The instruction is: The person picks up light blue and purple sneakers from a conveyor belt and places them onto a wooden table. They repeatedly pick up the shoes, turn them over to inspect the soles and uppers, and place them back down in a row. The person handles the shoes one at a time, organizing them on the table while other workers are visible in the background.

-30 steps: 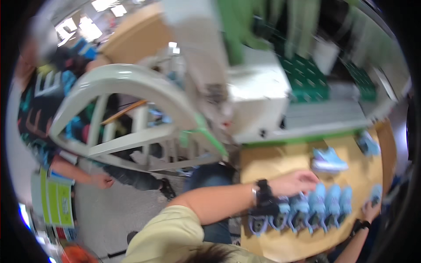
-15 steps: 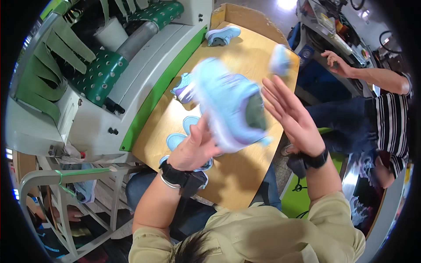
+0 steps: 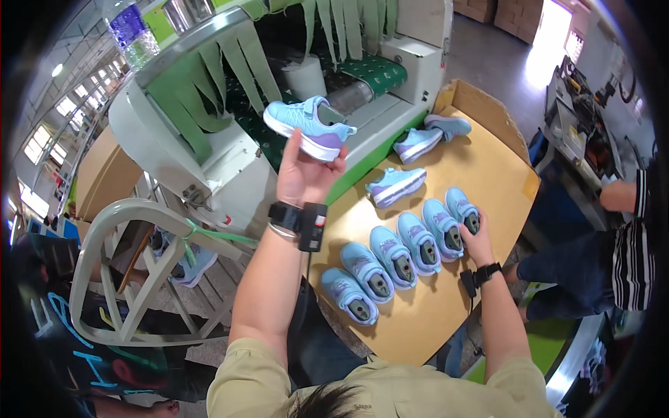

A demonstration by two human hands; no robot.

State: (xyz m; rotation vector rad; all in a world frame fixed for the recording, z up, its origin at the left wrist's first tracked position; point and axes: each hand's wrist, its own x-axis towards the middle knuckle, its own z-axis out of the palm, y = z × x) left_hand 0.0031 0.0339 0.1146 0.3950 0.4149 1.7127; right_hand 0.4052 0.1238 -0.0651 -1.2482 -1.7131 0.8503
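Observation:
My left hand [image 3: 306, 174] holds up a light blue sneaker [image 3: 306, 125] with a white sole and a purple heel, in front of the machine's opening. Its toe points left. At the right end of a row on the table, my right hand [image 3: 479, 240] is closed round the heel of another light blue sneaker [image 3: 458, 202]. The row holds several matching sneakers [image 3: 394, 254], upright and side by side, with dark pieces inside their openings. Beyond the row a sneaker [image 3: 397, 187] lies tipped on its side, and two more [image 3: 421, 143] lie together farther back.
The wooden table [image 3: 390, 334] has a raised cardboard edge [image 3: 481, 104] at its far end. On the left stands a machine [image 3: 237, 174] with green hanging strips and a green dotted roller. A grey metal rail [image 3: 104, 223] is at lower left. Another person [image 3: 592, 258] stands at right.
My left hand has carried the sneaker from over the table to the machine's opening. My right hand, open in the air before, has come down onto a sneaker in the row. The view has shifted.

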